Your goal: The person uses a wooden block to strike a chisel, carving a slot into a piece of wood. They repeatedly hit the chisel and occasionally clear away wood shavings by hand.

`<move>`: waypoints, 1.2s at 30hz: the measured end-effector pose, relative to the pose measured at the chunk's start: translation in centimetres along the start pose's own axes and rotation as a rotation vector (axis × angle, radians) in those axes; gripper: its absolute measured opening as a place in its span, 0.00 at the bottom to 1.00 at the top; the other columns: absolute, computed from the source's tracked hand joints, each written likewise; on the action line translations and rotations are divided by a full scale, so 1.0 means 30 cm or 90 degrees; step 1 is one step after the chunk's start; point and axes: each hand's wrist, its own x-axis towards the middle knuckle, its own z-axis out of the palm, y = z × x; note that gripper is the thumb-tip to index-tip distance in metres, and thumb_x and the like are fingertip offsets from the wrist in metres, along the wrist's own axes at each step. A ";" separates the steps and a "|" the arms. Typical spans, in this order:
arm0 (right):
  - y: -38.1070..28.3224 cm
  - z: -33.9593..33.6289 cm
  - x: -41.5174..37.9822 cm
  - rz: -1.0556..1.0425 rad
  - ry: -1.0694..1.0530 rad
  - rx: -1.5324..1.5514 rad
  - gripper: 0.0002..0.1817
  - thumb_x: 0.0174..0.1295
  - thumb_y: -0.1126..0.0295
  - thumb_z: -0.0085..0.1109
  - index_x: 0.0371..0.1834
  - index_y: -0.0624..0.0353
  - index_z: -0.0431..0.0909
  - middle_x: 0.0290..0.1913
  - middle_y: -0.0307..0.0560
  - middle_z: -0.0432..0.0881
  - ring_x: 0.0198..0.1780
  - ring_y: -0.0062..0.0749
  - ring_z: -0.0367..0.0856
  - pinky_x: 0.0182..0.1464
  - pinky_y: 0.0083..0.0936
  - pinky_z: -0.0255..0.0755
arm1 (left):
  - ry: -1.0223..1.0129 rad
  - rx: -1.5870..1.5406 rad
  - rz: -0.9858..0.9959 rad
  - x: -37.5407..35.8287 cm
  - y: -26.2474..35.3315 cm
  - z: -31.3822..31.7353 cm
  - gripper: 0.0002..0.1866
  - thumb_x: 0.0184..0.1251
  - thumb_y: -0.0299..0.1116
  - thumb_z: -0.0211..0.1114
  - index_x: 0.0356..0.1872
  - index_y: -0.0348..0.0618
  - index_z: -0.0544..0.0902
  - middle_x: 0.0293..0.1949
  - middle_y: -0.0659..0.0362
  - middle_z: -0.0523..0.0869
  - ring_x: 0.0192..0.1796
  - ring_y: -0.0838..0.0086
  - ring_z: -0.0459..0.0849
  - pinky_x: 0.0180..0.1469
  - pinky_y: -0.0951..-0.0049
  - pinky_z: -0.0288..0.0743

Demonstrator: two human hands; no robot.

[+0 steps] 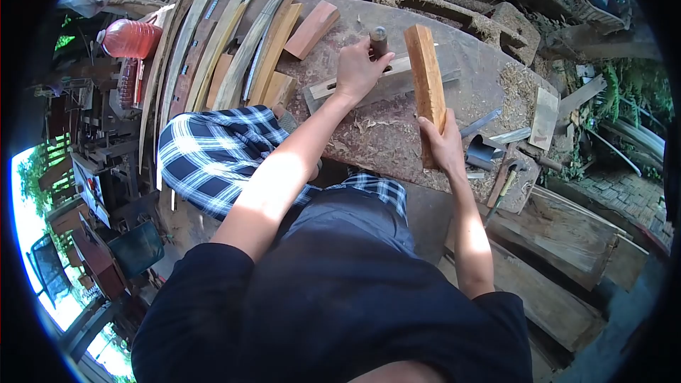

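Observation:
My left hand (pixel 360 72) is closed around an upright round handle (pixel 379 41), which looks like that of a chisel. Its lower end is hidden by my fingers. Beneath it lies a pale wooden piece (pixel 401 65) with slots cut in it, resting along a grey board (pixel 425 84) on the workbench. In my right hand (pixel 445 140) is a long square wooden block (pixel 424 64), gripped near its lower end and tilted up from the bench. The block stands apart from the handle, to its right.
Long wooden strips (pixel 245 50) and a reddish block (pixel 312 29) lie at the left of the workbench (pixel 369 124). Plaid cloth (pixel 213 156) covers my leg. On the right are a dark metal tube (pixel 482 152), a hammer (pixel 509 169) and shavings (pixel 518 89). A pink bottle (pixel 131 39) stands far left.

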 end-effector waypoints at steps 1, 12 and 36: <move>-0.030 -0.011 0.000 -0.001 -0.001 0.001 0.30 0.63 0.49 0.64 0.53 0.63 0.69 0.43 0.66 0.85 0.47 0.55 0.87 0.50 0.43 0.76 | 0.001 0.002 0.000 0.001 0.005 0.002 0.12 0.56 0.34 0.78 0.34 0.38 0.86 0.30 0.50 0.90 0.35 0.59 0.91 0.38 0.66 0.83; -0.391 -0.159 -0.041 -0.257 0.023 -0.061 0.30 0.64 0.50 0.63 0.58 0.59 0.64 0.36 0.62 0.86 0.36 0.55 0.89 0.40 0.44 0.80 | -0.055 0.042 0.074 -0.005 0.050 0.020 0.12 0.58 0.33 0.76 0.32 0.37 0.82 0.29 0.47 0.87 0.34 0.51 0.89 0.37 0.58 0.80; 0.068 0.048 0.075 0.003 -0.033 -0.062 0.35 0.61 0.41 0.62 0.56 0.62 0.68 0.46 0.77 0.83 0.53 0.69 0.83 0.56 0.51 0.74 | -0.066 -0.002 -0.027 -0.008 -0.011 -0.069 0.10 0.62 0.31 0.76 0.42 0.42 0.87 0.32 0.63 0.91 0.35 0.84 0.88 0.40 0.79 0.82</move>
